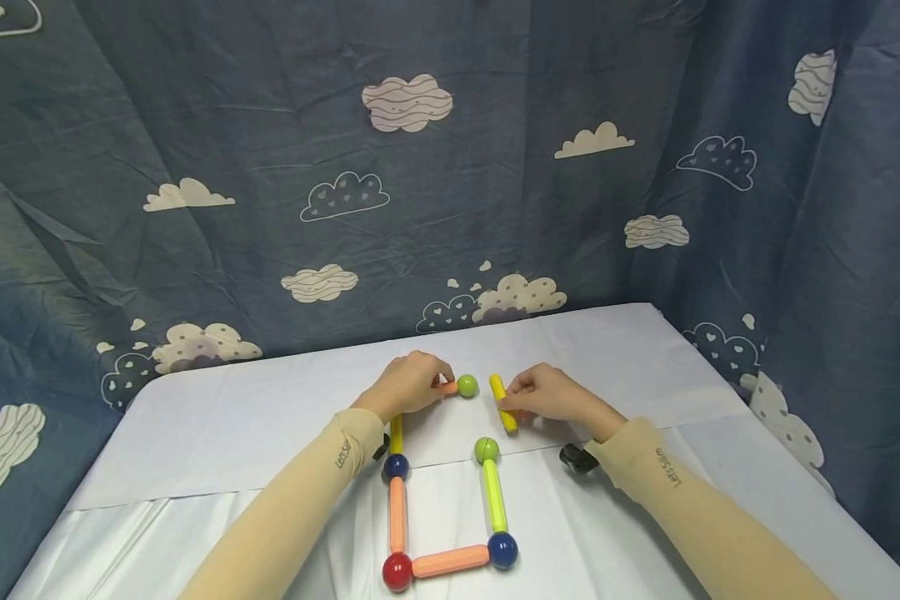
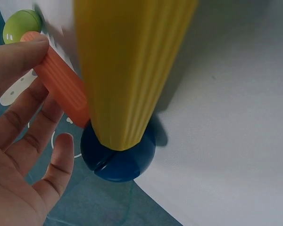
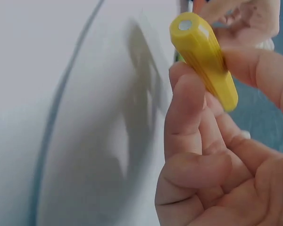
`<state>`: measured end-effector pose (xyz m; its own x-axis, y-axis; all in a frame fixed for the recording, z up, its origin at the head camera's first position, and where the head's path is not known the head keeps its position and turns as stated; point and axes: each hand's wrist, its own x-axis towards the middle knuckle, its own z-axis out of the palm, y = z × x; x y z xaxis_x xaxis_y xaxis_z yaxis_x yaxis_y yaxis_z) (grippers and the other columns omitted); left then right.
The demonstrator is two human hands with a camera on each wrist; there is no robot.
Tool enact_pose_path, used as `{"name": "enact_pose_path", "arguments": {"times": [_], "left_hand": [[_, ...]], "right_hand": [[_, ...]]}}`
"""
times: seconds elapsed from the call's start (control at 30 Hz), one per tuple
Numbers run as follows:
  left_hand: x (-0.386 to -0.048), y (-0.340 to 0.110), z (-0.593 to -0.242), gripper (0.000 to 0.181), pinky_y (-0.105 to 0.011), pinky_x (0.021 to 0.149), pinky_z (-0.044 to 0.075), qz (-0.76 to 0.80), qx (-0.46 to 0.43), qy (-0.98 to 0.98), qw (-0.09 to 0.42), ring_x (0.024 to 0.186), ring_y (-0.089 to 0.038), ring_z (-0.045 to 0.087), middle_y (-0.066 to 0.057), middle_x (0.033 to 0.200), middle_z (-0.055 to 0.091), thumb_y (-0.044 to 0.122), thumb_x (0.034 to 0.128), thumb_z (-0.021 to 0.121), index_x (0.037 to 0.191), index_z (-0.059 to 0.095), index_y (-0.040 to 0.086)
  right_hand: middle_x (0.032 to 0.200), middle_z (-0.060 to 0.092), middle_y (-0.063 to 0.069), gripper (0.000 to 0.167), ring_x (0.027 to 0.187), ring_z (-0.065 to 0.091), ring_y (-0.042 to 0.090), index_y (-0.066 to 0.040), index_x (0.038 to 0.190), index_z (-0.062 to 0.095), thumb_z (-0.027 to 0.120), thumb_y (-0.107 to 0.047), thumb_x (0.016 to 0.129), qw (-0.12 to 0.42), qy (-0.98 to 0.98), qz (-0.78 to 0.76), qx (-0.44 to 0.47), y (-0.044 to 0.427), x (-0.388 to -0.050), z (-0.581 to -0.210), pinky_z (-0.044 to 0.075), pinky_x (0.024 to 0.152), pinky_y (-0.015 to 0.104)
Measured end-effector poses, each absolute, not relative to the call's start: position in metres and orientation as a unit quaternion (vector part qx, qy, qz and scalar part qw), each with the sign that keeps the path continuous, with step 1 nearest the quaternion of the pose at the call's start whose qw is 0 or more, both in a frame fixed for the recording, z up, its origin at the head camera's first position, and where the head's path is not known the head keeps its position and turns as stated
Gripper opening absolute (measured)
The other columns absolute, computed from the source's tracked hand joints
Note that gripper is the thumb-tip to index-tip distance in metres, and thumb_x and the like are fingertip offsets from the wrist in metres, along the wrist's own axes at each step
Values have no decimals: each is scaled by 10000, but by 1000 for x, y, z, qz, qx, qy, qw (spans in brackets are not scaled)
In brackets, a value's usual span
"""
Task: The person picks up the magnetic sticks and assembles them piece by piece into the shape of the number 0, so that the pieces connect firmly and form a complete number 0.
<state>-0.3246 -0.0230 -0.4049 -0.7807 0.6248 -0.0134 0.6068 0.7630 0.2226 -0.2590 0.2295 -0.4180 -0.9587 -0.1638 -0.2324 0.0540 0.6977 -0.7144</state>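
My left hand (image 1: pixel 409 383) pinches an orange magnetic stick (image 2: pixel 61 84) between thumb and fingers. A green ball (image 1: pixel 467 386) sits on that stick's right end. Its other end meets a blue ball (image 2: pixel 120 167), which also joins a yellow stick (image 2: pixel 132 70); in the head view the hand hides this corner. My right hand (image 1: pixel 553 395) pinches a loose yellow stick (image 3: pixel 203 54) between thumb and fingertips, just right of the green ball and apart from it. A silvery magnet tip shows on this stick's end.
Nearer on the white table (image 1: pixel 270 450) lies the joined frame: a navy ball (image 1: pixel 396 467), an orange stick (image 1: pixel 397 515), a red ball (image 1: pixel 397 572), another orange stick (image 1: pixel 451 561), a blue ball (image 1: pixel 502 551), a lime stick (image 1: pixel 495 497) and a green ball (image 1: pixel 487 450). A cloud-print curtain (image 1: pixel 465 233) hangs behind.
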Motion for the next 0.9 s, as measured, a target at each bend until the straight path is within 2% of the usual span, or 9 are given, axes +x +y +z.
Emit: {"name": "enact_pose_path", "arguments": {"times": [0.13, 0.33, 0.57, 0.9], "left_hand": [[-325, -23, -405, 260, -392, 861, 584, 104, 331, 937, 44, 874, -150, 656, -15, 1019, 779, 166, 954, 830, 1210, 814, 201], [-325, -25, -405, 268, -383, 868, 585, 108, 334, 935, 44, 888, -158, 655, -28, 1037, 781, 157, 953, 831, 1219, 811, 184], [-325, -25, -405, 260, -379, 853, 581, 110, 334, 935, 43, 863, -156, 639, -24, 1012, 773, 169, 957, 829, 1216, 813, 192], [-325, -25, -405, 243, -366, 831, 577, 107, 337, 934, 40, 844, -153, 629, -22, 993, 768, 177, 966, 821, 1209, 816, 188]], "right_hand": [[792, 714, -4, 283, 724, 599, 144, -87, 990, 776, 789, -368, 963, 148, 898, -415, -6, 217, -257, -420, 442, 631, 257], [780, 730, 14, 279, 699, 601, 132, -71, 962, 778, 791, -350, 964, 155, 886, -438, -16, 203, -257, -427, 479, 635, 237], [728, 678, 6, 260, 667, 560, 138, -98, 906, 772, 780, -351, 964, 165, 886, -434, -10, 194, -256, -429, 443, 638, 236], [726, 681, 16, 260, 662, 589, 134, -74, 916, 775, 790, -327, 973, 164, 881, -443, -12, 190, -255, -431, 499, 643, 228]]}}
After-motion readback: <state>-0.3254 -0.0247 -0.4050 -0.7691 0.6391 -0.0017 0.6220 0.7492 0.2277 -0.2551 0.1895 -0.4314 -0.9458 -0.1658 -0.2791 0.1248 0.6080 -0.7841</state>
